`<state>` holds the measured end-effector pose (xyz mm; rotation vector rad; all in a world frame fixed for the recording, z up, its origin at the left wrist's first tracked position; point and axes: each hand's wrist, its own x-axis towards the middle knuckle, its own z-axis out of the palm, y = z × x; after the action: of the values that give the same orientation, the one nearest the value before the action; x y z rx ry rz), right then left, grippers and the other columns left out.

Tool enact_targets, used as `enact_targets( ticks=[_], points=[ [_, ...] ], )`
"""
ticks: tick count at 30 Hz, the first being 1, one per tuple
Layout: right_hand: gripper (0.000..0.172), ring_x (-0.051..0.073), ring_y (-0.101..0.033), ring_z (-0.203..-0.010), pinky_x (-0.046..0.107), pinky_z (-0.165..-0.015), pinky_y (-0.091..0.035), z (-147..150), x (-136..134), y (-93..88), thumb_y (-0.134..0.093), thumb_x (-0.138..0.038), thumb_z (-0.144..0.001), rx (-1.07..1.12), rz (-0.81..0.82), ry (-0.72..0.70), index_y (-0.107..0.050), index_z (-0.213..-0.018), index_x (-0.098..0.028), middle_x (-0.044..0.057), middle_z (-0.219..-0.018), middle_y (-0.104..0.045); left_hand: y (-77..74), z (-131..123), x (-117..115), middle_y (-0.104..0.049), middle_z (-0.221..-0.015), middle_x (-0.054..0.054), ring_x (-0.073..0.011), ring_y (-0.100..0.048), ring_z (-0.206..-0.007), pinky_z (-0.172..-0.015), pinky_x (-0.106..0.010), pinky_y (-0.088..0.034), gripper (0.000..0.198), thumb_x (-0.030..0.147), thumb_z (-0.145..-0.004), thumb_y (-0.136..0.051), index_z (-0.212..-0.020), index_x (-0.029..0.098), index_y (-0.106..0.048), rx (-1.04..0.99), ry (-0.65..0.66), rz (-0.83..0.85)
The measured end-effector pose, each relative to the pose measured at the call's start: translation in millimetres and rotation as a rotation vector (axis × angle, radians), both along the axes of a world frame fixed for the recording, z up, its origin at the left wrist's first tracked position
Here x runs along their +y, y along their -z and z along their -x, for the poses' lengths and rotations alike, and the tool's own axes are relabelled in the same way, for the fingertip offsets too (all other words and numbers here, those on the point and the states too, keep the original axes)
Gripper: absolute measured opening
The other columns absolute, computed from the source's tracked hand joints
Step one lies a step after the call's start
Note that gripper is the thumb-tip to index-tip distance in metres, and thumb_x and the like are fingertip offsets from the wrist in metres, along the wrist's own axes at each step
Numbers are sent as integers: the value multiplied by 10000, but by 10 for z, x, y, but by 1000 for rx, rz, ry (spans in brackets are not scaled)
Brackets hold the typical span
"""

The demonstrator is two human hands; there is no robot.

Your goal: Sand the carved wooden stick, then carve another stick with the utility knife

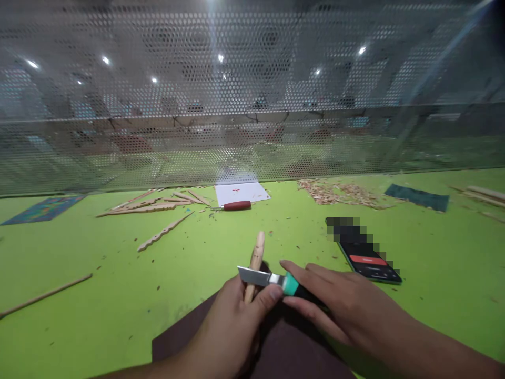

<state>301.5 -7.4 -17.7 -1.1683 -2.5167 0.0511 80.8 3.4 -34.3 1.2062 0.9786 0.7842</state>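
Note:
My left hand (232,321) is wrapped round a pale wooden stick (258,252), whose rounded, carved end points up and away from me. In my right hand (335,295) is a knife (291,284) with a black and teal handle. Its flat metal blade points left and lies across the stick. The left thumb rests against the knife near the base of the blade. Below both hands is a dark brown sheet (189,329) on the green table (118,300). The lower end of the stick is hidden by my left hand.
A phone (366,252) lies right of my hands. Further back are a red-handled tool (236,206), white paper (244,192), carved wooden pieces (163,231), shavings (343,193) and a dark green strip (417,197). A thin stick (47,295) lies left. A perforated metal screen (236,105) stands behind.

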Motion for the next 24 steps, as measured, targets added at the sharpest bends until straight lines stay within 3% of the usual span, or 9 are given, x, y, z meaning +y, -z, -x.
enact_targets(
  ticks=[3, 6, 10, 13, 19, 24],
  points=[
    [480, 253, -763, -751, 362, -602, -611, 77, -74, 1, -300, -442, -1126, 28, -7, 46, -556, -1408, -150, 102, -938, -756, 20, -5, -8, -682, -983, -52, -195, -580, -942, -859, -289, -460, 418, 567, -917, -702, -1034, 167, -680, 13, -26, 17],
    [463, 247, -766, -719, 349, -585, -611, 85, -55, -31, -316, -442, -1122, 83, -9, 123, -550, -1405, -160, 105, -946, -768, 21, -33, -21, -579, -793, 4, -134, -530, -738, -660, -225, -434, 421, 586, -944, -654, -999, 169, -650, -36, -22, 22],
    [429, 267, -784, -797, 345, -624, -617, -51, 106, -52, -352, -429, -1115, 100, -165, 221, -592, -1347, -159, 143, -1040, -786, -1, -49, -23, -370, -588, 106, -60, -301, -429, -388, -175, -250, 435, 620, -959, -607, -1038, 192, -584, -68, 23, 95],
    [421, 261, -777, -767, 341, -614, -610, -165, 206, -8, -386, -419, -1105, 83, -223, 235, -600, -1370, -170, 143, -1072, -786, -32, -30, -18, -339, -497, 145, -55, -230, -310, -284, -159, -246, 423, 629, -962, -588, -1076, 226, -525, -65, 101, 169],
    [420, 270, -776, -844, 374, -688, -626, -204, 242, 39, -429, -366, -1096, 51, -92, 91, -569, -1430, -153, 154, -1133, -768, -64, 5, -13, -380, -492, 158, -57, -261, -296, -257, -135, -348, 485, 680, -911, -617, -1104, 265, -455, -139, 170, 268],
    [428, 276, -771, -928, 384, -724, -619, -166, 225, -14, -412, -379, -1105, 51, -10, 11, -555, -1429, -140, 176, -1186, -757, -68, 12, 23, -358, -477, 161, -57, -214, -303, -248, -125, -266, 483, 680, -911, -619, -1115, 269, -468, -90, 168, 278]
  ],
)
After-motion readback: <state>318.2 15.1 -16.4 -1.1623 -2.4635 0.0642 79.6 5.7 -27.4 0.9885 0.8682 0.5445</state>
